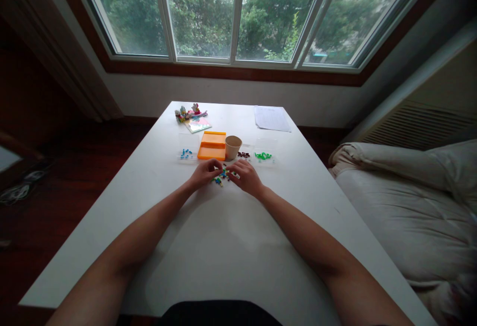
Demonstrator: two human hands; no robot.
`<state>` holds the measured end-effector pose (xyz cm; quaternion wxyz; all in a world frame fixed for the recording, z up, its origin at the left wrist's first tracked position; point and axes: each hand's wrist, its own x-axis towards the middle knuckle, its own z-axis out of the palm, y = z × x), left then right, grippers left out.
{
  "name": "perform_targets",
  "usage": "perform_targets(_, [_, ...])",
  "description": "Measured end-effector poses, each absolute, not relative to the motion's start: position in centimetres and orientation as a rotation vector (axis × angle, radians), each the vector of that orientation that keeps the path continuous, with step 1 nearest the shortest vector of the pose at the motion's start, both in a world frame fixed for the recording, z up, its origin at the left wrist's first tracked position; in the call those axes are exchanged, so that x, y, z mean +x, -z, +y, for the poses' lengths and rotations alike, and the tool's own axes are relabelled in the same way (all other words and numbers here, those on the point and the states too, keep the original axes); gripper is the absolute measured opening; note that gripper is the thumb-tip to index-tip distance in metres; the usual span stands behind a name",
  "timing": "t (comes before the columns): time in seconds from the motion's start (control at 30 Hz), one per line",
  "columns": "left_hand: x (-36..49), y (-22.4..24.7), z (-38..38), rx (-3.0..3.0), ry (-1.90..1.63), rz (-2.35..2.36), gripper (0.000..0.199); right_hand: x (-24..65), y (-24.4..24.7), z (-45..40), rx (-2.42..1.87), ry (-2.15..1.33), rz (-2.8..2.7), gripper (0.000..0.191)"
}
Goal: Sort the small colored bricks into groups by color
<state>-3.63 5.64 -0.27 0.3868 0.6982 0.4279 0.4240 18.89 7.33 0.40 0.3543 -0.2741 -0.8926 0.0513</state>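
Note:
A small pile of mixed toy building bricks (218, 181) in blue, green, yellow and dark colours lies on the white table. My left hand (205, 174) is at the pile's left side, thumb and fingers bent together. From the right, my right hand (246, 176) reaches over the pile with curled fingers closed toward the thumb. Both sets of fingertips are close to each other above the bricks. Whatever is between them is too small to make out. Just beyond the hands are blue bricks (186, 154), dark brown bricks (243, 154) and green bricks (263, 156), each colour grouped apart.
An orange two-part tray (212, 151) and a tan cup (233, 146) stand behind the hands. Clear trays hold the blue and green groups. Farther back are small figurines (182, 113), a colourful card (198, 125) and paper sheets (272, 118). A sofa (402, 211) flanks the table's right side.

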Motion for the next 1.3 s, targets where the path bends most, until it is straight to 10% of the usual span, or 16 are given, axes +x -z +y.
perform_targets(1.3, [-8.9,-2.1,6.6,2.207,-0.465,1.352,0.025,27.3,1.8,14.3,-1.757,0.093,-1.659,0.018])
